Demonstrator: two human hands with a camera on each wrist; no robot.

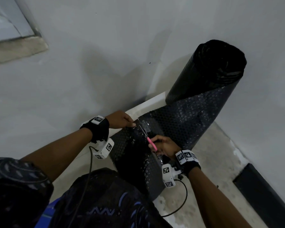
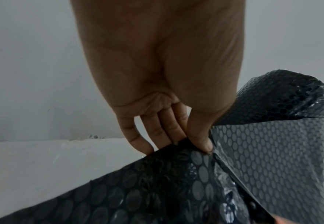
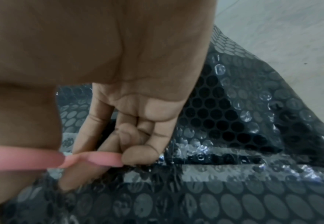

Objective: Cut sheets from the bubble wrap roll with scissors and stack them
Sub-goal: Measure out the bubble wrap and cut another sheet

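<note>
A tall black bubble wrap roll (image 1: 209, 71) stands against the wall at the back right. Its unrolled sheet (image 1: 184, 122) runs down toward my lap. My left hand (image 1: 123, 120) pinches the far edge of the sheet (image 2: 176, 166) between thumb (image 2: 203, 141) and fingers. My right hand (image 1: 164, 146) grips pink-handled scissors (image 1: 150, 142), whose blades lie across the sheet and point toward the left hand. In the right wrist view my fingers (image 3: 138, 154) curl through the pink handle loops (image 3: 92, 159) above the wrap (image 3: 233, 121). The blade tips are hard to see.
A pale ledge or bench (image 1: 155, 101) lies under the sheet along the wall. A rough concrete floor (image 1: 212, 162) spreads to the right, with a dark strip (image 1: 262, 195) at the wall's foot. Cables hang from both wrist cameras. My patterned clothing fills the lower left.
</note>
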